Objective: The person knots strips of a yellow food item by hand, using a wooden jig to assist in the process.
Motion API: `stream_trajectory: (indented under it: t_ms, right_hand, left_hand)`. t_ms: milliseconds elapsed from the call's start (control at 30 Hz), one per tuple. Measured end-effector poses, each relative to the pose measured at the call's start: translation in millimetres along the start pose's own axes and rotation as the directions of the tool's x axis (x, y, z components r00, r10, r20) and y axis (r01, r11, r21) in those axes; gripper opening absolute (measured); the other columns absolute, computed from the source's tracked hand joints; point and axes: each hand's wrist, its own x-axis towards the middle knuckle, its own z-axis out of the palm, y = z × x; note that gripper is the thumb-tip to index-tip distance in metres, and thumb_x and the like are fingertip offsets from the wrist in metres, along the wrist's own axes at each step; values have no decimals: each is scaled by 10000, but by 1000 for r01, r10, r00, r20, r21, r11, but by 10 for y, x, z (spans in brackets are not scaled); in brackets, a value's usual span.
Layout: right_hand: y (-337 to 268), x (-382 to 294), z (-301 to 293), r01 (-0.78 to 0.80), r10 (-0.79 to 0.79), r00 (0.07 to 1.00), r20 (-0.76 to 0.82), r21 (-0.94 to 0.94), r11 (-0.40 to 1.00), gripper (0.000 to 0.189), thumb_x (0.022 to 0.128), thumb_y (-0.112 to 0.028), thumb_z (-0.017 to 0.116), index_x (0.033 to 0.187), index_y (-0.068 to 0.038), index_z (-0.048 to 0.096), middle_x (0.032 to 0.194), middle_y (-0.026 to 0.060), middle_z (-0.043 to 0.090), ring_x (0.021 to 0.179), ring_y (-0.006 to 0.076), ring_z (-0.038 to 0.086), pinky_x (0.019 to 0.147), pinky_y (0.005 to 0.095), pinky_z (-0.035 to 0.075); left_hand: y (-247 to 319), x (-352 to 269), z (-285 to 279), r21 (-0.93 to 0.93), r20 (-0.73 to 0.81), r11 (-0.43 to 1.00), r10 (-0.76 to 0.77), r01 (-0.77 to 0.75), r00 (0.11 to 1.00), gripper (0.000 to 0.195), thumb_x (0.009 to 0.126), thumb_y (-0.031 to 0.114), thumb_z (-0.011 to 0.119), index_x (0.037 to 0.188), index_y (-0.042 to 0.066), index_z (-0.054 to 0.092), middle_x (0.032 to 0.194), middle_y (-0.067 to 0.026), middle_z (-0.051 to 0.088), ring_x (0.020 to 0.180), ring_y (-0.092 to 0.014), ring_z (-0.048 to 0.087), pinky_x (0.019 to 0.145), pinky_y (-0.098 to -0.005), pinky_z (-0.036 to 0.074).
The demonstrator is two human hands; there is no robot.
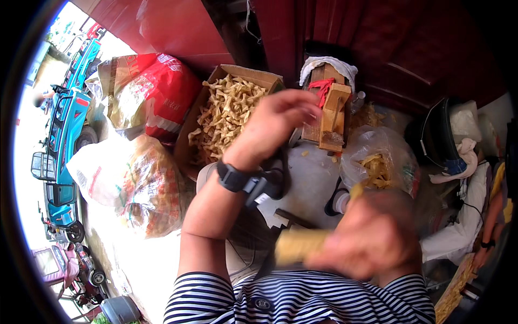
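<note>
My left hand (279,117) is raised over the right edge of a cardboard box (269,77) of knotted pale-yellow strips (230,103), which look like bean curd knots. Its slightly bent fingers are blurred, with nothing visible in them. They reach towards a wooden block (335,101), fixed aslant on a wooden stand (311,131) with a red cloth (322,87) tied around it. Nearer my body, my right hand (372,235) is closed around a blurred yellow bundle (299,245), apparently flat strips. A short yellow end (357,190) shows at the hand's far side.
Yellow strips (376,170) lie in a clear plastic bag (364,141) on the right, near a black bucket (445,133). Full sacks (133,182) and a red bag (170,97) stand left. Another person's arm (489,218) shows at far right. Blue three-wheeled vehicles (64,150) are parked outside.
</note>
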Motion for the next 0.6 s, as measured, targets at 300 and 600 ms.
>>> stream_trajectory:
  t_ms: [300,600]
  right_hand:
    - [1229,-503,-467,-210,234,972,-5,-467,859,223,669,-6,774,754,-52,573,643,79,523,538,241,545,488,346,425]
    - [1281,-500,-411,-9,59,983,174,-278,961,249,691,-177,802,748,-65,586,580,36,492,510,213,510,465,327,386]
  left_hand:
    - [-463,436,376,-53,447,931,-302,362,842,277,869,7,504,1111,-5,637,940,-66,681,823,-112,643,738,-230,489]
    - [-985,181,808,-160,633,907,-210,391,745,187,913,153,529,919,32,671,619,-3,566,550,-75,531,488,-229,417]
